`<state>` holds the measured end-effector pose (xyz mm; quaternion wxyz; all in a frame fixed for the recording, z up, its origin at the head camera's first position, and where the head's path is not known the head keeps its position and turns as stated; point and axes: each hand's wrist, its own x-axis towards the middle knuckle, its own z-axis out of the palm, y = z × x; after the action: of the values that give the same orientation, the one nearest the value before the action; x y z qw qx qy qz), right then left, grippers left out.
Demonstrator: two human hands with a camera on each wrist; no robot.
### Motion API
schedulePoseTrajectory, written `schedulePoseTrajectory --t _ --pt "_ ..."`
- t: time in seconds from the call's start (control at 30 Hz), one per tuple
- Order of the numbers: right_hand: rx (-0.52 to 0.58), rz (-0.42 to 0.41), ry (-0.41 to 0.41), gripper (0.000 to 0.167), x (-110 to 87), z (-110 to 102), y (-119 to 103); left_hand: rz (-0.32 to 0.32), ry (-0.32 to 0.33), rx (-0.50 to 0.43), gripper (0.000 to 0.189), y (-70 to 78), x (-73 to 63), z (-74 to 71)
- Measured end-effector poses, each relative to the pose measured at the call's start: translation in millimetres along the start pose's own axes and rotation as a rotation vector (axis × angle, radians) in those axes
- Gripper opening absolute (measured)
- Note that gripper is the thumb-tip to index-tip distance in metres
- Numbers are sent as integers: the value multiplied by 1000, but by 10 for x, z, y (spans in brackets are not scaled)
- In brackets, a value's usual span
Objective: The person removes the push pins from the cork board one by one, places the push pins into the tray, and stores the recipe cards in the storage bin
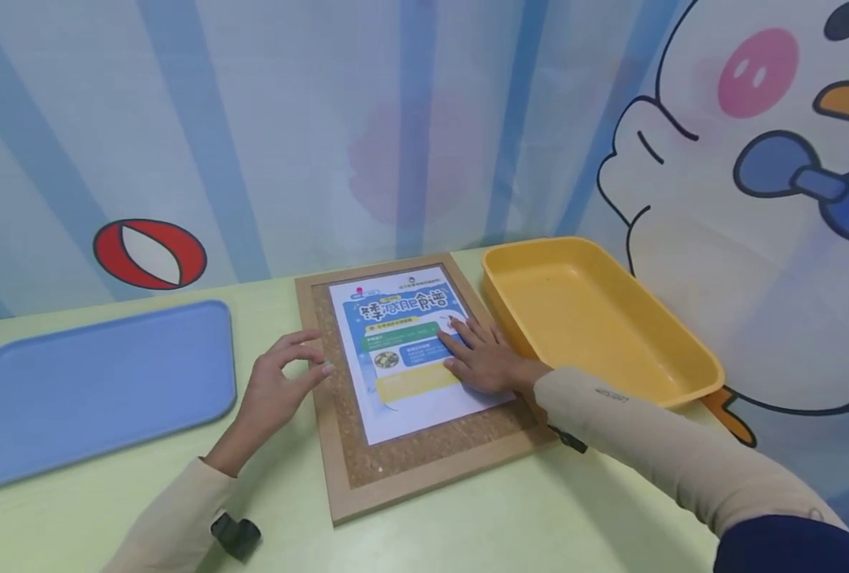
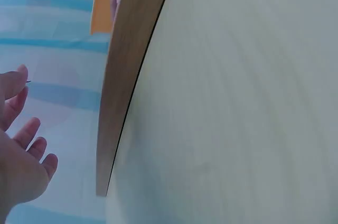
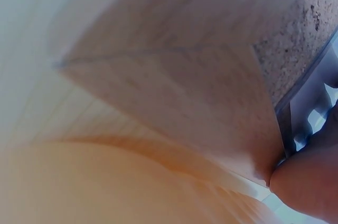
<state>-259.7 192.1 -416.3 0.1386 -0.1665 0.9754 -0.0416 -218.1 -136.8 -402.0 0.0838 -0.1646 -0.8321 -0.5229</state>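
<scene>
A wood-framed cork board (image 1: 431, 458) lies on the table with a printed paper sheet (image 1: 424, 412) on its cork. A pink pushpin head (image 1: 359, 290) shows near the sheet's top left corner. My right hand (image 1: 487, 364) rests on the sheet's right side, fingers spread. Over the board's left frame edge, my left hand (image 1: 278, 387) pinches a pin between thumb and index finger. In the left wrist view only the thin dark tip of that pin (image 2: 28, 82) sticks out; its head is hidden by the fingers.
A blue tray (image 1: 109, 382) lies on the table to the left. Right of the board stands a deep yellow tray (image 1: 596, 318), close against the frame and under my right forearm. Behind the table rises a wall covering with stripes and a cartoon duck (image 1: 739, 302).
</scene>
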Motion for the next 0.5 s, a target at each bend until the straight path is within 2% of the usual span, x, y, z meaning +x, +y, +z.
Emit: schedulePoseTrajectory --t 0.17,0.37,0.5 --pt "-7 5 -2 63 -6 7 -7 19 49 32 12 -98 -61 -175" --pt "18 -14 14 62 -73 -55 -68 -51 73 12 16 -200 -146 -392" --pt "20 -22 30 61 -129 -88 -104 -59 104 40 18 -216 -187 -546"
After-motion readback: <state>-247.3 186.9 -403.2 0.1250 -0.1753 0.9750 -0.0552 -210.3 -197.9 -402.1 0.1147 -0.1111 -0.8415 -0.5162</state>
